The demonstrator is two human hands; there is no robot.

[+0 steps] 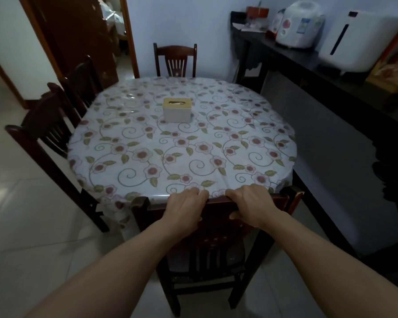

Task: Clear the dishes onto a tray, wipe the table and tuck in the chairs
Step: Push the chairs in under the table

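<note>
Chair (207,228) nearest the camera is the piece in hand: a dark wooden dining chair with a slatted back, standing at the near edge of the table (271,125), its top rail touching or just beside the hanging edge of the flowered tablecloth (133,143). The left hand (186,206) and the right hand (251,206) are set apart on the top rail, each clamped over it with the fingers curled across the far side and the thumb on the near face.

Solid wood of this build is judged stiff and fairly heavy, so no flex is to be expected; the rail is the natural hold, and a grip spread to both sides, as seen, should keep the chair from twisting as it is pushed. The polished rail may be a little slippery. On the smooth pale floor tiles (21,203) the legs are likely to slide or scrape rather than catch.

Little room is judged to be left ahead, since the back is already at the cloth. To the right, a dark sideboard (308,63) runs close, leaving a narrow passage. To the left, open floor is seen, with two more chairs (53,125) drawn up at the table's left side and a further chair (175,60) at the far side. No dishes are seen on the cloth, only a tissue box (177,110) near the middle.
</note>
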